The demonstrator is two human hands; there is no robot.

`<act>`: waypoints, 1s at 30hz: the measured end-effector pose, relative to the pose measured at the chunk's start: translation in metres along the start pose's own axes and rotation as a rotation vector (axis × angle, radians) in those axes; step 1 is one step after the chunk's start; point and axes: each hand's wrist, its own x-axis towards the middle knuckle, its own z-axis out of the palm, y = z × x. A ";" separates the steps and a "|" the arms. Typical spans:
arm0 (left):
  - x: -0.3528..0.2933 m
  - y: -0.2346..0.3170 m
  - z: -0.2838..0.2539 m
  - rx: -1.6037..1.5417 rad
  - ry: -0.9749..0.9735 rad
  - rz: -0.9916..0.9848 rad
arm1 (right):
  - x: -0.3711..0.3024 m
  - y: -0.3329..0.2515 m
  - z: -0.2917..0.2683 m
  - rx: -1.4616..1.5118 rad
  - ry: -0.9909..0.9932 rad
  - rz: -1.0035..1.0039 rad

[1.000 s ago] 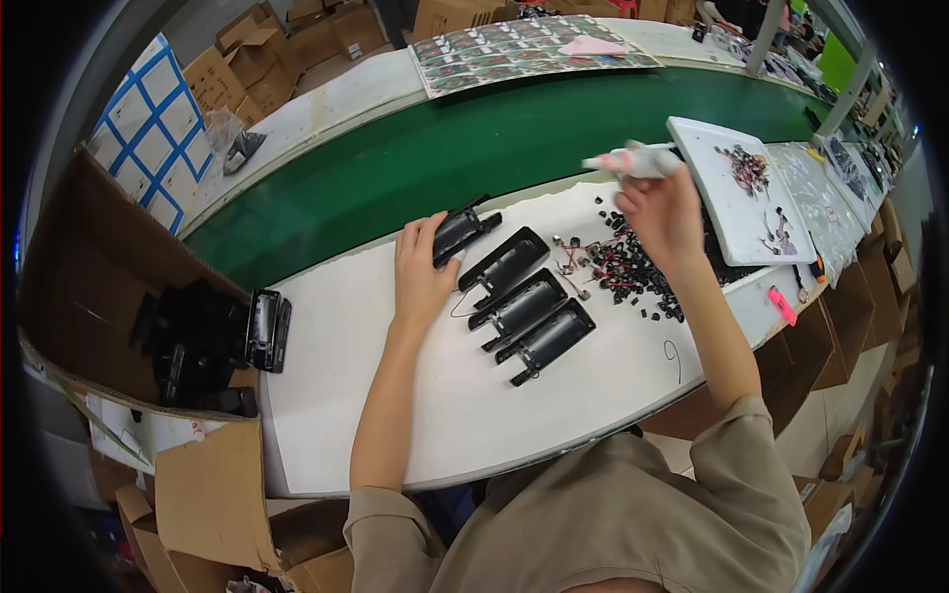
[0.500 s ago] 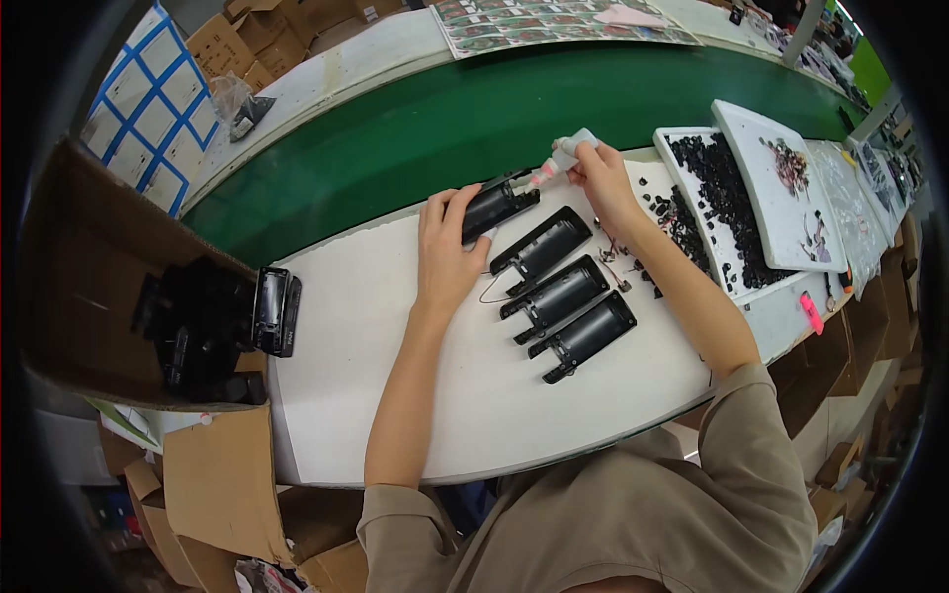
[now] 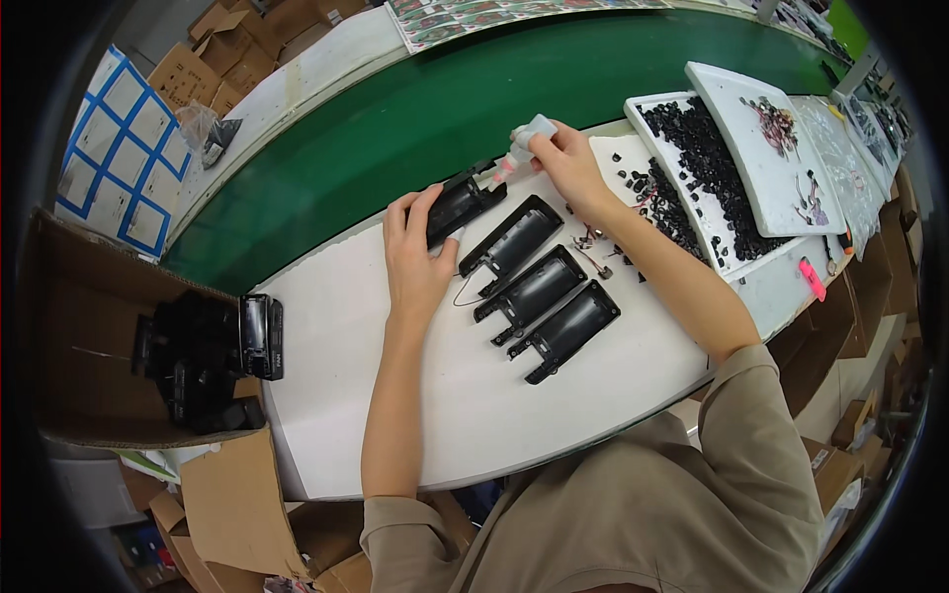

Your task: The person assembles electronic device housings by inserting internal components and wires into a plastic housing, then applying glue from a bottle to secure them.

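- You have an open lane on the white surface (image 3: 326, 415) between the carton (image 3: 84, 277) and your left forearm (image 3: 395, 405).
- A second bare area lies between your forearms, on the near side of three black casings (image 3: 534, 290).
- Those casings sit side by side with narrow gaps; a thin wire (image 3: 457, 296) loops out left of the farthest.
- Between your left hand (image 3: 415, 252) and right hand (image 3: 565, 166), the held casing (image 3: 463, 205) and bottle (image 3: 534, 133) block passage.
- Past your right forearm (image 3: 682, 277), loose black parts (image 3: 660, 203) and the lower tray (image 3: 729, 237), overlapped by the upper tray (image 3: 736, 114), obstruct you.
- Beyond the far edge, the green belt (image 3: 326, 168) offers room.
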 end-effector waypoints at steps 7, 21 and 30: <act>0.001 0.002 0.001 0.010 -0.005 0.000 | 0.000 0.001 -0.001 -0.016 -0.025 -0.008; 0.003 0.004 0.001 -0.049 -0.023 -0.044 | 0.001 0.003 -0.001 -0.065 -0.018 -0.067; 0.001 -0.001 0.000 -0.080 -0.011 -0.075 | 0.006 -0.028 -0.003 0.166 0.124 -0.003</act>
